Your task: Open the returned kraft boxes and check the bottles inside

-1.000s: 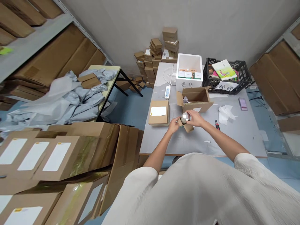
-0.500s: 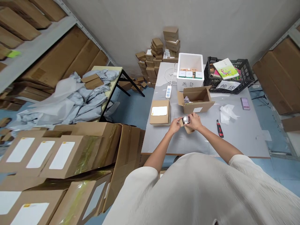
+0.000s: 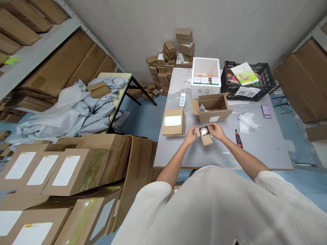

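Observation:
A small cardboard box (image 3: 206, 140) stands on the table near its front edge, flaps spread. Inside it sits a shiny silver round object (image 3: 203, 131) whose kind I cannot make out. My left hand (image 3: 190, 135) is closed on the small box's left flap. On the opposite side, the fingers of my right hand (image 3: 216, 131) pinch the right flap. Just behind is a larger open carton (image 3: 214, 115) with a bit of crumpled wrapping inside. A closed, labelled carton (image 3: 173, 131) lies left of my left hand.
A red and black box cutter (image 3: 238, 139) and crumpled white paper (image 3: 247, 123) lie to the right. Farther back stand a white foam box (image 3: 205, 89), a black crate (image 3: 265, 89) with books and a power strip (image 3: 182, 100). Stacked cartons (image 3: 97, 170) border the table's left.
My right hand has moved off the top of the silver object to the small box's right flap. The front flap and the object now show more fully. My left hand stays at the left flap.

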`<state>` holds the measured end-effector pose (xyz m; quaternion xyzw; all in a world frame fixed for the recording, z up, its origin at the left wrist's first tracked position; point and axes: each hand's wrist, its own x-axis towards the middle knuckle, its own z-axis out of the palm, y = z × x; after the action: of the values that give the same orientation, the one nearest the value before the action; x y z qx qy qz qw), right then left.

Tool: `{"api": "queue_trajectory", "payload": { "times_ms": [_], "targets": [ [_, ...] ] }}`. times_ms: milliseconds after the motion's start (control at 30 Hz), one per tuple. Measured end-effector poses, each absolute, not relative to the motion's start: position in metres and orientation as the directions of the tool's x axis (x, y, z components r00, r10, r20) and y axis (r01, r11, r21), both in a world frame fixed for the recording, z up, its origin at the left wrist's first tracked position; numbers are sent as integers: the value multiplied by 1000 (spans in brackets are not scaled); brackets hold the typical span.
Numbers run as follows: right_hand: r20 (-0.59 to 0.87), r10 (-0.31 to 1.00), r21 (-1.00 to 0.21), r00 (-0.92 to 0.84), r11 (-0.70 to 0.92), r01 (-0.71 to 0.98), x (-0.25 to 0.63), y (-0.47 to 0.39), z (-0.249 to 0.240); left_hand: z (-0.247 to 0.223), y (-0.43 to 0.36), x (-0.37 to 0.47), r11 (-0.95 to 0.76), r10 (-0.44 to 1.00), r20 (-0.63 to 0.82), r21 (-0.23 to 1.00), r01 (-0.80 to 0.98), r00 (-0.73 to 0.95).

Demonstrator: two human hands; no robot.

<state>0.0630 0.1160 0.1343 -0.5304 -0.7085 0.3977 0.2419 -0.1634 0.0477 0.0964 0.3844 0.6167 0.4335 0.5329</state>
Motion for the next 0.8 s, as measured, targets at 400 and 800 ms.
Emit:
{"api": "queue_trajectory", "payload": {
  "times_ms": [400,800],
  "targets": [
    [-136,940,-954,-312,-38,298,106,102,111,95,31,-121,134,990,-127,983,125,-62],
    [-61,855,-893,-515,183,411,126,102,112,102,31,-120,-34,995,-15,871,490,96]
  ]
}}
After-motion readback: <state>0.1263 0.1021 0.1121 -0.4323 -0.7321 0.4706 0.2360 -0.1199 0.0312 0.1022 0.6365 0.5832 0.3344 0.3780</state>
